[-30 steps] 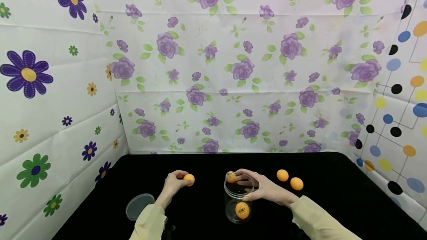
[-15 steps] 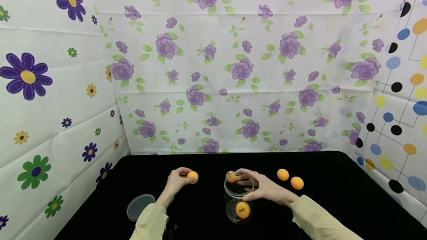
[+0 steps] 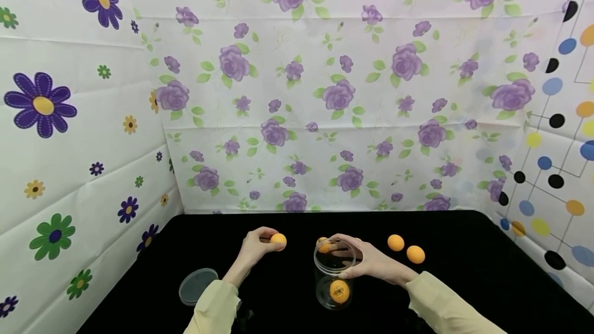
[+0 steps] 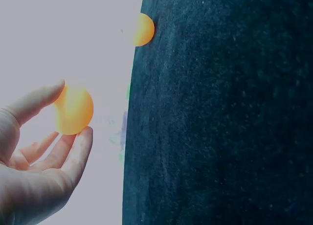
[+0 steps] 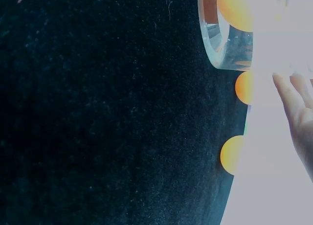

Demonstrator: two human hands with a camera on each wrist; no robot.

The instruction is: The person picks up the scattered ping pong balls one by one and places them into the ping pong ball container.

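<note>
An orange ping-pong ball (image 3: 278, 241) is pinched between the thumb and fingers of my left hand (image 3: 255, 247), raised to the left of a clear jar. The left wrist view shows the same ball (image 4: 74, 110) held at the fingertips. My right hand (image 3: 371, 262) grips the upper part of the clear jar (image 3: 320, 277) from the right, thumb in front, fingers behind. Inside the jar, low down, lies one printed orange ball (image 3: 340, 291). Another orange ball (image 3: 322, 244) shows at the jar's far left rim, partly hidden. The right wrist view catches only the jar's lower part (image 5: 227, 51).
Two more orange balls (image 3: 395, 243) (image 3: 415, 254) lie right of the jar on the black tabletop (image 3: 455, 293). A translucent round lid (image 3: 198, 286) is at the left, beside the left forearm. Patterned cloths (image 3: 297, 97) enclose the back and sides.
My left hand has moved right and slightly up with the ping-pong ball, closer to the jar. The right hand keeps its grip on the jar, which stays in place.
</note>
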